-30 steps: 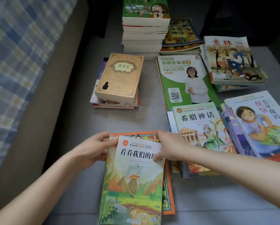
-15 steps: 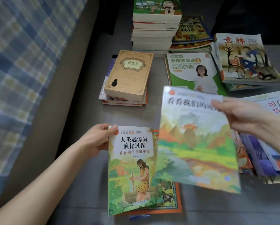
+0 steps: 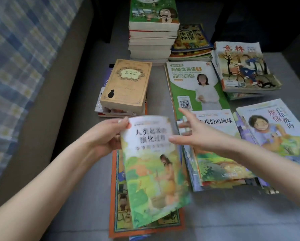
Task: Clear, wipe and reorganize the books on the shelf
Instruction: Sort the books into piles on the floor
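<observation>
The left grip [image 3: 107, 136] pinches the top left corner of a blurred green paperback [image 3: 156, 171], which is tilted above an orange-bordered book [image 3: 117, 197]; the right grip [image 3: 194, 134], fingers spread, has its thumb at that paperback's right edge, above a landscape-covered book [image 3: 220, 153] topping a pile; behind lie a tan book [image 3: 126, 84] on a small stack and a tall stack [image 3: 152, 40]; a plaid cloth [image 3: 15, 58] lies left.

A blue checked cloth [image 3: 20, 58] with pale yellow squares fills the left side and slopes down toward the near left corner. Just beside it runs a plain grey-brown band [image 3: 58, 105], which looks like the side of a bed; it meets the grey floor [image 3: 76, 214] along a dark shadowed edge. Faint straight seams cross the floor at the near side. A dark, unlit shape [image 3: 250, 18] stands across the far right; what it is cannot be told.
</observation>
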A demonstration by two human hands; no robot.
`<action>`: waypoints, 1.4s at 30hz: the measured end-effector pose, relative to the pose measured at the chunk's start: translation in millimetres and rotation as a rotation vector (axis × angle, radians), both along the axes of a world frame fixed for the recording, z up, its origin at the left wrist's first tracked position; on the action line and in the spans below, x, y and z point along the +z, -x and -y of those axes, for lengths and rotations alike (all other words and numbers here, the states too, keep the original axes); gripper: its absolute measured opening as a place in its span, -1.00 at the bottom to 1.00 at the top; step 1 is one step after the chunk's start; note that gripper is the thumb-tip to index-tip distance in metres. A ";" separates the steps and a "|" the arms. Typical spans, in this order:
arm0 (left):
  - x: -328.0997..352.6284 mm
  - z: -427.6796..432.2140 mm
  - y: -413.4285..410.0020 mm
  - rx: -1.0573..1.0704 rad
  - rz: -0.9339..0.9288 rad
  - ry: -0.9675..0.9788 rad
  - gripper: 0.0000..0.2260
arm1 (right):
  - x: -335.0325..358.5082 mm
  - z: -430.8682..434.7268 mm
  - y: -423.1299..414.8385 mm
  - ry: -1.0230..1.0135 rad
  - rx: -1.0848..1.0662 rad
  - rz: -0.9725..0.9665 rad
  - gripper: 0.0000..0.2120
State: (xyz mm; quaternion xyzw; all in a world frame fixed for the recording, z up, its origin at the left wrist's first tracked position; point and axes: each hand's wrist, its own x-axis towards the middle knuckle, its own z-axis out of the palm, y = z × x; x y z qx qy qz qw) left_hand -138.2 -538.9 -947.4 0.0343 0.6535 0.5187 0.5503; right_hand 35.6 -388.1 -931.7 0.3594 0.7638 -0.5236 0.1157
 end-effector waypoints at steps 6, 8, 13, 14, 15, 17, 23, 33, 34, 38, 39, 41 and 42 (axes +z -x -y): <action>19.0 -23.1 3.7 0.100 0.107 -0.138 -0.73 | 16.3 -40.6 -2.7 0.240 -0.550 -0.238 -0.69; 2.7 -9.2 9.9 -0.079 -0.287 0.103 -0.62 | 23.5 -62.1 -18.1 0.164 -0.622 -0.234 -0.65; -51.6 34.9 1.6 -0.271 -0.618 0.616 -0.52 | 2.1 -74.5 -55.4 -0.802 -0.255 0.306 -0.42; -59.1 40.6 -2.9 -0.317 -0.595 0.657 -0.54 | -5.4 -69.9 -59.3 -1.083 -0.106 0.361 -0.37; -64.6 45.5 -7.8 -0.345 -0.560 0.660 -0.61 | -12.5 -62.0 -59.5 -1.227 -0.004 0.295 -0.37; -68.0 49.8 -18.9 -0.366 -0.491 0.627 -0.80 | -16.6 -32.4 -49.5 -1.085 0.103 0.167 -0.49; -44.5 44.1 -22.7 -0.303 -0.409 0.501 -0.92 | -36.2 23.6 -26.0 -0.671 0.336 0.155 -0.54; 83.5 -45.3 28.2 0.133 -0.194 -0.249 -0.89 | 8.6 -19.9 -15.0 0.529 -0.345 -0.162 -0.56; 85.7 -56.8 33.9 0.190 -0.183 -0.277 -0.90 | 15.0 -29.7 -19.6 0.584 -0.395 -0.186 -0.63; 79.0 -95.5 44.9 0.131 -0.237 -0.280 -0.93 | 30.4 -62.2 -30.5 0.496 -0.728 -0.413 -0.92; 74.3 -103.0 43.0 0.041 -0.268 -0.241 -0.90 | 33.5 -69.1 -32.5 0.370 -0.777 -0.490 -0.93; 62.2 -116.4 38.3 -0.123 -0.411 -0.102 -0.77 | 43.0 -79.7 -37.4 0.018 -0.771 -0.616 -0.90; 54.5 -120.8 37.1 -0.192 -0.555 -0.022 -0.72 | 46.4 -83.5 -39.6 -0.174 -0.735 -0.645 -0.86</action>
